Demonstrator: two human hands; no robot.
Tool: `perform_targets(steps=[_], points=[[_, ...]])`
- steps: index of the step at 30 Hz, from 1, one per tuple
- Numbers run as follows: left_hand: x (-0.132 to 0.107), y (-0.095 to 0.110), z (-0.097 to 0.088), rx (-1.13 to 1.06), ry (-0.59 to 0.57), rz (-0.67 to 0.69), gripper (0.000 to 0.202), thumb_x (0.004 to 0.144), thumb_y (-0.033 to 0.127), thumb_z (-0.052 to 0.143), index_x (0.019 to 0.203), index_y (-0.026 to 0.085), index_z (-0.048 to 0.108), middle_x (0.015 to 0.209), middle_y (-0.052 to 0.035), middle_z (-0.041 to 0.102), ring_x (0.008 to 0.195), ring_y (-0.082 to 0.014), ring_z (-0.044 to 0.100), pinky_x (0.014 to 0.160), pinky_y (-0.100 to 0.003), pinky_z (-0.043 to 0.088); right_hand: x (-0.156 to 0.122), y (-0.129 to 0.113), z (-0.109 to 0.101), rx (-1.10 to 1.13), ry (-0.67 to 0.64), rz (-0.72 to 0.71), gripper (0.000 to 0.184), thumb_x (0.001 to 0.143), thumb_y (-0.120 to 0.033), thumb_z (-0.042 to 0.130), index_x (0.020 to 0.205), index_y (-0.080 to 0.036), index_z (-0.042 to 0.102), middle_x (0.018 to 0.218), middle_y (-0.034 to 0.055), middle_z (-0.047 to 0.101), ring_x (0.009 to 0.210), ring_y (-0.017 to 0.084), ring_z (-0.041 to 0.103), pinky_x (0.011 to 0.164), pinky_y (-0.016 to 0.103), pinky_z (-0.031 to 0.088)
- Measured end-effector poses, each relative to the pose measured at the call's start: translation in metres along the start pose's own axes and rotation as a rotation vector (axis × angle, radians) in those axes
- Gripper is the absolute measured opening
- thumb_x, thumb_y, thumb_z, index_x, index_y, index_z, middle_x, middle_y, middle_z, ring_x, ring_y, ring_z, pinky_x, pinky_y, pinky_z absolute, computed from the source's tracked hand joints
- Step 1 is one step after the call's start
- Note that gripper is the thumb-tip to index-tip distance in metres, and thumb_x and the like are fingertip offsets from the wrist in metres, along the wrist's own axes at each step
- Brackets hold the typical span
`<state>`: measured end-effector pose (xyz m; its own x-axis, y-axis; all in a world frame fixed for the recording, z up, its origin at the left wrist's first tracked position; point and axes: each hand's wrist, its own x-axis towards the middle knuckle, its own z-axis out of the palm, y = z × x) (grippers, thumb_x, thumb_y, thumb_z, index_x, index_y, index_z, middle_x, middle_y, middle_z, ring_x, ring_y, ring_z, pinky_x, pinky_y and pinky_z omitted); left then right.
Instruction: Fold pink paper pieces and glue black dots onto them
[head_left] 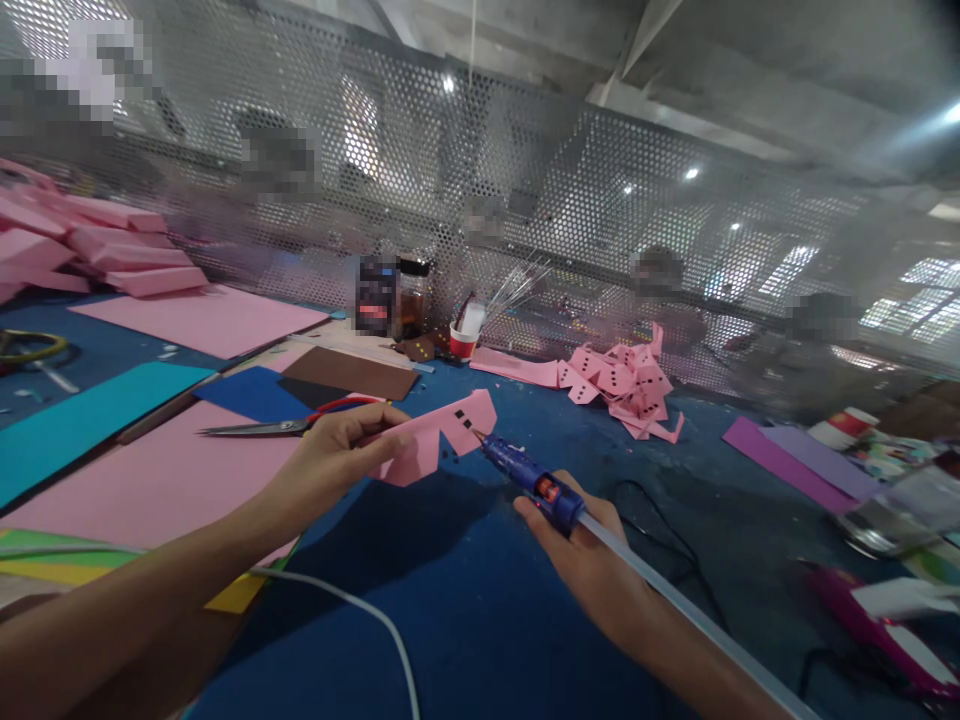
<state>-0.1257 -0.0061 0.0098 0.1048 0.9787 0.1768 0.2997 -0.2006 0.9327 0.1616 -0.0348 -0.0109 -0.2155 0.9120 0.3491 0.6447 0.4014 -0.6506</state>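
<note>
A folded pink paper cutout [416,447] with small black squares is pinched in my left hand [356,440], held above the blue table. My right hand [581,560] is wrapped round a blue glue gun [525,468], a long translucent glue stick [637,570] running out of its back. The gun's nozzle is at the cutout's right end, close to the black squares; whether it touches the paper I cannot tell. Tiny black bits lie on the table under the cutout. Scissors [259,428] rest just left of my left hand, their handles partly hidden by it.
A heap of pink cutouts [619,380] with black squares lies at the back. Coloured sheets [112,410] and stacked pink folds [135,250] fill the left. A red-white cup [463,342] stands by the perforated metal screen [555,200]. A white cable [360,600] crosses the front.
</note>
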Motion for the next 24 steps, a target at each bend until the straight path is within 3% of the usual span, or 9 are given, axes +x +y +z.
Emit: perform_targets(steps=[24], points=[[-0.0005, 0.0007, -0.0002, -0.021, -0.018, -0.014, 0.029, 0.090, 0.047, 0.060, 0.089, 0.019, 0.067, 0.078, 0.0015, 0.059, 0.073, -0.0157, 0.048, 0.065, -0.027, 0.034, 0.0005, -0.0028, -0.0015, -0.008, -0.010, 0.005, 0.032, 0.095, -0.047, 0.056, 0.077, -0.022, 0.051, 0.059, -0.0051, 0.050, 0.050, 0.010, 0.044, 0.047, 0.022, 0.032]])
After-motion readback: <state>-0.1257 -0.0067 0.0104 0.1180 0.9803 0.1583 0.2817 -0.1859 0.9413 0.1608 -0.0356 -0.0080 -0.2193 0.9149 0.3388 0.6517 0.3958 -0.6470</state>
